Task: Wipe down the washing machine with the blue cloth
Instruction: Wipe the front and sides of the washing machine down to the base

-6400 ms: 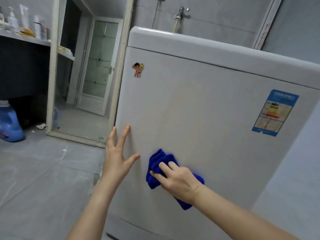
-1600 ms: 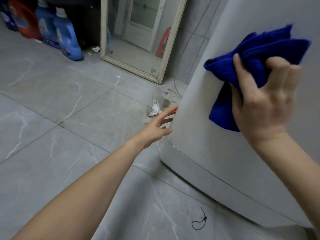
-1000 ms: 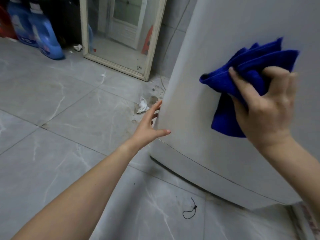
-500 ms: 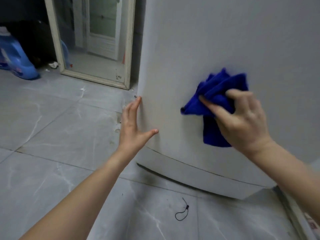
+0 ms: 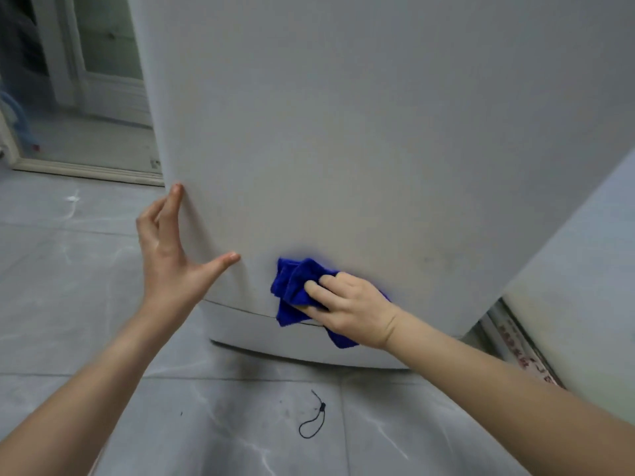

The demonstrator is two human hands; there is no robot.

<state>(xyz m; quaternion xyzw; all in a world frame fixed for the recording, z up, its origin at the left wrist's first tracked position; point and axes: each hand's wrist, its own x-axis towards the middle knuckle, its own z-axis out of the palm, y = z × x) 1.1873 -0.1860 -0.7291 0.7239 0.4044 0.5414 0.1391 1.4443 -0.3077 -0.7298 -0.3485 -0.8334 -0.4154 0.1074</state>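
The white washing machine (image 5: 343, 132) fills most of the head view, its front panel facing me. My right hand (image 5: 347, 305) grips the bunched blue cloth (image 5: 292, 286) and presses it against the panel low down, just above the seam of the base strip. My left hand (image 5: 171, 255) rests on the machine's lower left corner with its fingers straight and spread, the thumb lying across the front panel.
A framed mirror (image 5: 79, 166) leans on the floor behind the machine at the left. A small black cord loop (image 5: 314, 424) lies on the grey tiled floor (image 5: 68, 286) in front of the machine. A wall (image 5: 584, 269) stands close at the right.
My right hand has slid the blue cloth down the front panel to just above the base seam. My left hand stays on the left corner edge. The view has shifted right.
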